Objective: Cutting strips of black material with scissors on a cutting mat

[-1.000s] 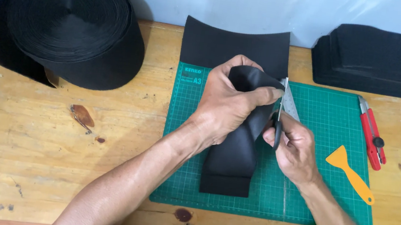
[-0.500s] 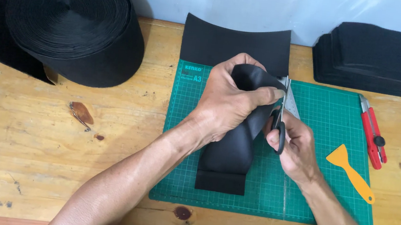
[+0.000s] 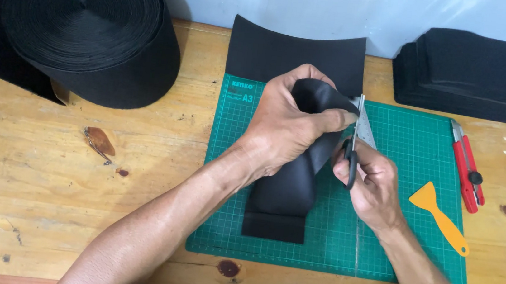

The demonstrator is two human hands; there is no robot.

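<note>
The black fabric strip (image 3: 286,183) lies folded over the green cutting mat (image 3: 393,238), its long axis running from the near edge away toward the wall, the far end lifted. Compared with a second ago, the scissors (image 3: 354,140) stand more upright against the strip's right edge. The left hand (image 3: 288,130) is clamped around the raised fold. The right hand (image 3: 370,186) is closed on the scissors' handles, blades pointing away.
</note>
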